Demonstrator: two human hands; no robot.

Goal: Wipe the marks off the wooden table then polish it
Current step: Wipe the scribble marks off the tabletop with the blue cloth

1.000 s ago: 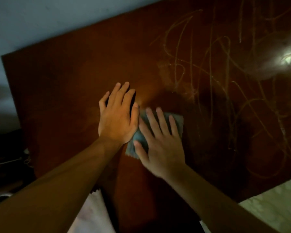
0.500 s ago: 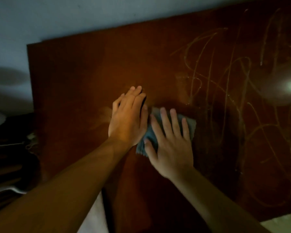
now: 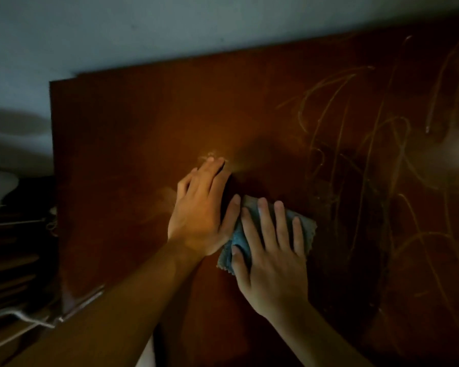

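Pressing flat on a blue cloth point(image 3: 272, 234), the right hand point(image 3: 272, 260) lies with fingers spread and straight, palm down, pinning the cloth to the wooden table point(image 3: 122, 160) rather than clutching it. At its ten o'clock the left hand point(image 3: 200, 215) rests flat on the bare wood, fingers extended and close together, its thumb touching the cloth's edge. Beyond, from about one to three o'clock of the cloth, pale looping scribble marks point(image 3: 355, 144) cover the tabletop. Farther left the wood looks mostly clean, though the dim light makes that hard to judge. A grey wall point(image 3: 170, 27) stands behind the table's far edge.
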